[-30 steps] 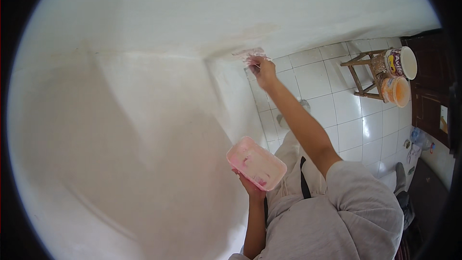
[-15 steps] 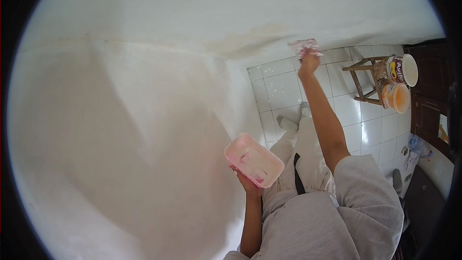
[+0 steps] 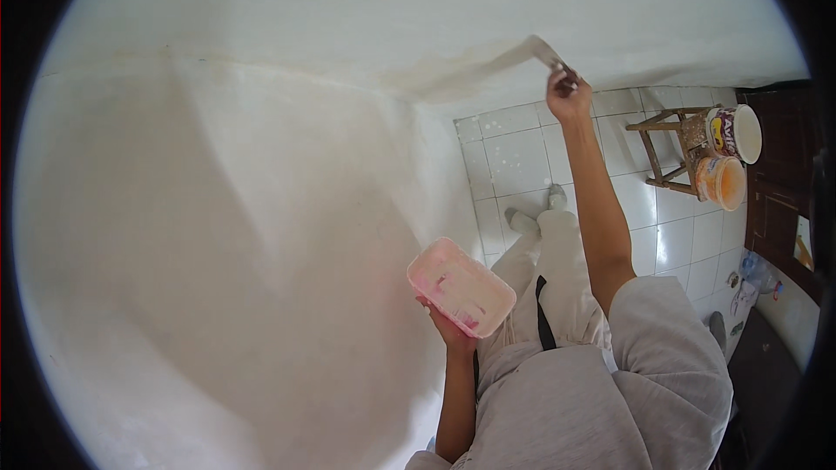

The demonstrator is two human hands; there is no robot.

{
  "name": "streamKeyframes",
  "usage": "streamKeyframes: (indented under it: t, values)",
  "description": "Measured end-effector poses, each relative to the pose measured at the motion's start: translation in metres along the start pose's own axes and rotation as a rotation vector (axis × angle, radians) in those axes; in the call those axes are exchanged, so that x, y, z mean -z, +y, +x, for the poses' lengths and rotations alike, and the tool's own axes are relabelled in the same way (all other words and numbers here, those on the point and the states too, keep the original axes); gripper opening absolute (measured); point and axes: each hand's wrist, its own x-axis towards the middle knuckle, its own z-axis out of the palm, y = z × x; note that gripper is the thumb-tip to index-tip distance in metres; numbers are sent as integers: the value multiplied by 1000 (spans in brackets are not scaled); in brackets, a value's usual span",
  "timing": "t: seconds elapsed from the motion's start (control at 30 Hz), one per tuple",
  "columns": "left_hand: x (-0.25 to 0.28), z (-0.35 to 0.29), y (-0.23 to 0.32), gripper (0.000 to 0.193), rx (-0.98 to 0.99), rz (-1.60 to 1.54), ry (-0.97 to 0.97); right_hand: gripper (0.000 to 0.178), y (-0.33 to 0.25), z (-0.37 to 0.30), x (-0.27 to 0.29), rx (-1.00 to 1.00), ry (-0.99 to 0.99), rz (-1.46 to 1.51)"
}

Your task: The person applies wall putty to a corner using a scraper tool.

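My right hand (image 3: 569,103) is stretched out, closed round the dark handle of a putty knife (image 3: 545,50). Its broad blade lies at or very near the white wall (image 3: 348,0), beside a faint yellowish patch; whether it touches is hard to tell. Low and close to my body, my left hand (image 3: 448,326) grips a pink rectangular tub (image 3: 479,289) from the side and below. Pale paste coats the tub's inside, with a few darker pink bare spots.
Right of my legs, a wooden stool (image 3: 650,128) carries a white-rimmed paint bucket (image 3: 746,133) and a smaller orange-stained bucket (image 3: 727,184). Beyond stands a dark wooden door (image 3: 773,144). A clear plastic bottle (image 3: 759,271) lies at the right. White tiles (image 3: 515,163) cover the floor.
My right hand has moved slightly toward the wall and turned, so the putty knife's blade now points up and left. The left hand and tub have barely moved.
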Motion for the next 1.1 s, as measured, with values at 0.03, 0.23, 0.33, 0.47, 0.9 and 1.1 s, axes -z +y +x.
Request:
streamKeyframes:
  t: [0.03,0.23,0.33,0.47,0.9,1.1]
  values:
    - [-1,0,0,64,9,10,-3,16,-10,-1,12,153,75,-115]
    - [-5,-2,1,65,92,-1,-16,12,29,17,72,472,300,-923]
    - [-4,-3,6,65,83,14,-12,10,84,1,28,238,169,-977]
    - [10,5,-2,66,85,-28,-48,8,86,-34,-65,253,-1,-899]
    - [2,4,-3,65,113,-8,-50,16,85,4,39,807,230,-1433]
    - [9,2,2,66,112,2,-38,18,198,-83,-36,848,145,-1657]
